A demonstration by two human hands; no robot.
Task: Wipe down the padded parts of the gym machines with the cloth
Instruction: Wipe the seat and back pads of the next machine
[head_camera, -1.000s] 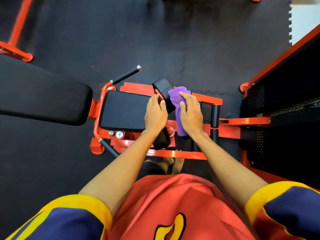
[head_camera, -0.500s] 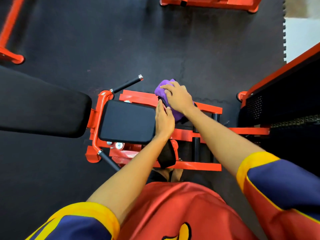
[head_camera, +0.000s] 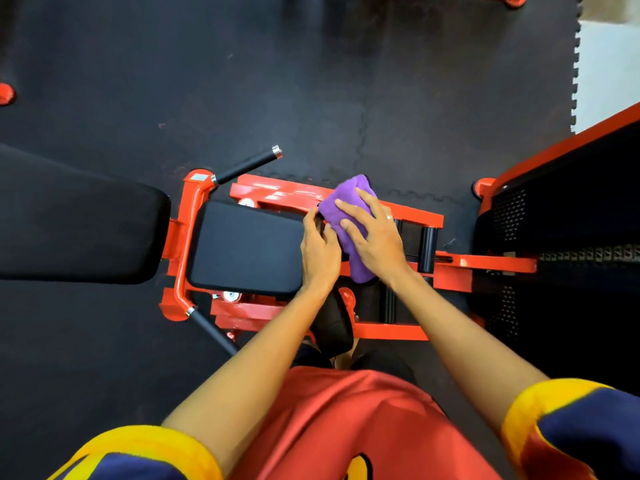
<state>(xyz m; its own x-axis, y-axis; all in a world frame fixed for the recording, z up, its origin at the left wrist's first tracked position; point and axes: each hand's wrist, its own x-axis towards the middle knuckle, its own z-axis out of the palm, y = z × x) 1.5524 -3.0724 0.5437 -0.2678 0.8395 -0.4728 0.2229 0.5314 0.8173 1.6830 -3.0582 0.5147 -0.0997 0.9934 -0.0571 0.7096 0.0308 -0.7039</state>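
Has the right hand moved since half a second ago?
Yes. The right hand has drawn back toward the person: it lay over the far orange frame bar and now presses the purple cloth level with the seat pad.

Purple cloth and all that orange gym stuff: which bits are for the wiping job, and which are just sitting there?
For the job:
purple cloth
right hand, pressing the cloth flat
left hand, resting at the seat pad's edge
black seat pad
long back pad
lower black pad

Just there:
handle grip
weight stack cage
floor mats
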